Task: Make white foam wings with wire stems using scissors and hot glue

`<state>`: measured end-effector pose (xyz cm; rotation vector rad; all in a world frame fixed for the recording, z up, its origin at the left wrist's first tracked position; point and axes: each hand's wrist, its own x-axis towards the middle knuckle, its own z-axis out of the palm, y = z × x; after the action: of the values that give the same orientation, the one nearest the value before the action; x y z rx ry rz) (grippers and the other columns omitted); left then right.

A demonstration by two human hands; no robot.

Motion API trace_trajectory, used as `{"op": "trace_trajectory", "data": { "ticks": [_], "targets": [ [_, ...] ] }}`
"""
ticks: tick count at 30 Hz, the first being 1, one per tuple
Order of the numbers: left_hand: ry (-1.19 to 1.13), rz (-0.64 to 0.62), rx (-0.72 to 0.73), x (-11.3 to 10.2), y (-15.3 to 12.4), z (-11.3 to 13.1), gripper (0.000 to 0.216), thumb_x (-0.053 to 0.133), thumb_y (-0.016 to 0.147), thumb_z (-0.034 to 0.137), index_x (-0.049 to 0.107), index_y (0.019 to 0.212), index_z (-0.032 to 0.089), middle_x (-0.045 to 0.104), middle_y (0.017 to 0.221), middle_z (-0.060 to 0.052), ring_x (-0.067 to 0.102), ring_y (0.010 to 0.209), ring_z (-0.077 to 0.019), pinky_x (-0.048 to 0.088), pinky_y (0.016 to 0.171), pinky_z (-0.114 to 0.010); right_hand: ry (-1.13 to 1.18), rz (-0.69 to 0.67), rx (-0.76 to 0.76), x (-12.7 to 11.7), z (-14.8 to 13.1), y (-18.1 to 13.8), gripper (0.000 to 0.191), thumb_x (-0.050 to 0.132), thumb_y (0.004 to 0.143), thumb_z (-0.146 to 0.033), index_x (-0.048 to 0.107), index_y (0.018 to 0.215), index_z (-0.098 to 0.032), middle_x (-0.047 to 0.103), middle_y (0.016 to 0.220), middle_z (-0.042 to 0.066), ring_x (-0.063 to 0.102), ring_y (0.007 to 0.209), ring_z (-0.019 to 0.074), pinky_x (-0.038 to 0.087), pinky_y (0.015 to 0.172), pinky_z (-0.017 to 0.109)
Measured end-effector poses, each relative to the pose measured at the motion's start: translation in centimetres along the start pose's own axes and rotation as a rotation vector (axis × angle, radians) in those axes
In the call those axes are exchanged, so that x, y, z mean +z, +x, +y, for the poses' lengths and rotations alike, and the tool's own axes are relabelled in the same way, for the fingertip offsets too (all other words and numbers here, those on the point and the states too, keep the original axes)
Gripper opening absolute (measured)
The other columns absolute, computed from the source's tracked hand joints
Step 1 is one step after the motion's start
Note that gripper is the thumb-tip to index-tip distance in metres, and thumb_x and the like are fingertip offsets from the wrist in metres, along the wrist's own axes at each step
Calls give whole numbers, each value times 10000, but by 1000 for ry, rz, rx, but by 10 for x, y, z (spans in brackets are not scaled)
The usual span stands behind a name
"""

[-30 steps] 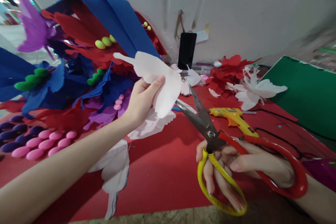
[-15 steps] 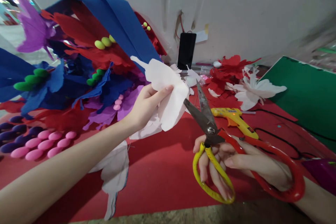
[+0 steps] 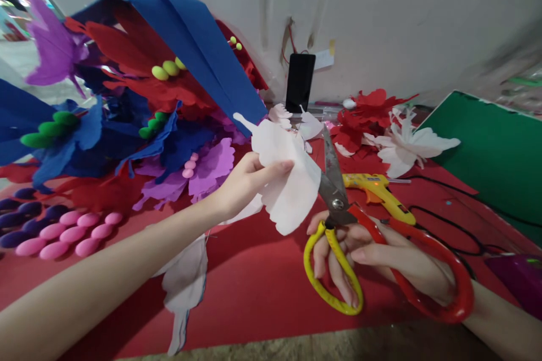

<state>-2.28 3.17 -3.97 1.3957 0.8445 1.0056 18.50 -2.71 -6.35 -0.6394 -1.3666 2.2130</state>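
The left grip (image 3: 249, 180) pinches a white wing-shaped piece (image 3: 292, 194), the thumb flat on its near face and the other fingers mostly hidden behind. The piece reaches past the thumb tip to the right and below it, while its narrow tail points up and to the left, beyond the knuckles. The right grip (image 3: 372, 254) is wrapped through the handles of the scissors (image 3: 337, 203), one yellow and one red. Their blades are parted at the piece's right edge: the lower one runs behind it, its tip out of sight, and the upper one rises just beside it. Both hands are above the red counter (image 3: 262, 282). More white cut pieces (image 3: 186, 276) lie below the left forearm, and a yellow glue gun (image 3: 376, 189) lies beyond the scissors.
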Motion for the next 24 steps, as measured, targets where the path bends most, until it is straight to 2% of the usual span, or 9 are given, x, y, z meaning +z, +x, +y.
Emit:
{"op": "trace_trajectory", "data": {
  "ticks": [3, 6, 10, 14, 16, 20, 24],
  "targets": [
    [-13, -54, -29, 2, -1, 0, 245, 587, 684, 350, 545, 566, 140, 498, 429, 33, 439, 355, -69, 318, 351, -186, -64, 13, 20, 1, 0, 2, 163, 470, 777, -268, 597, 835, -186, 625, 735, 23, 579, 567, 100, 470, 579, 216],
    [-21, -73, -52, 3, -2, -2, 236, 589, 684, 341, 546, 573, 137, 520, 445, 22, 464, 365, -77, 333, 345, -184, -87, 1, 40, 1, -1, 4, 213, 472, 780, -307, 613, 737, -154, 608, 666, 47, 565, 556, 122, 447, 552, 235],
    [-37, -76, -64, 3, -1, -3, 209, 593, 680, 322, 560, 600, 132, 556, 487, 15, 497, 391, -83, 358, 355, -179, -94, 3, 47, 2, -4, 5, 237, 477, 784, -321, 633, 798, -142, 583, 622, 37, 556, 557, 136, 447, 549, 254],
    [-49, -76, -63, 4, 0, -3, 203, 598, 679, 306, 568, 588, 127, 569, 494, 11, 500, 398, -81, 351, 354, -171, -73, 10, 25, 4, -3, 7, 200, 472, 777, -312, 607, 800, -166, 579, 673, 21, 553, 553, 118, 461, 552, 245],
    [-58, -74, -57, 3, 0, -3, 212, 598, 683, 298, 561, 560, 130, 549, 469, 21, 485, 391, -72, 343, 356, -166, -33, -4, 20, 3, -2, 8, 180, 460, 744, -272, 583, 847, -189, 589, 717, 11, 558, 552, 111, 463, 536, 236],
    [-85, -55, -22, -1, 2, -5, 238, 607, 679, 284, 529, 504, 142, 497, 428, 54, 438, 382, -41, 343, 382, -149, 58, -66, 50, 1, 2, 8, 318, 430, 610, -180, 546, 906, -197, 605, 777, 8, 575, 579, 101, 474, 571, 229],
    [-93, -72, -48, -3, 2, -8, 210, 628, 665, 288, 565, 538, 133, 533, 449, 34, 473, 388, -61, 337, 368, -161, 53, -65, 78, 0, 4, 8, 360, 418, 582, -182, 527, 925, -190, 596, 743, 7, 556, 574, 101, 474, 551, 222]
  ]
}}
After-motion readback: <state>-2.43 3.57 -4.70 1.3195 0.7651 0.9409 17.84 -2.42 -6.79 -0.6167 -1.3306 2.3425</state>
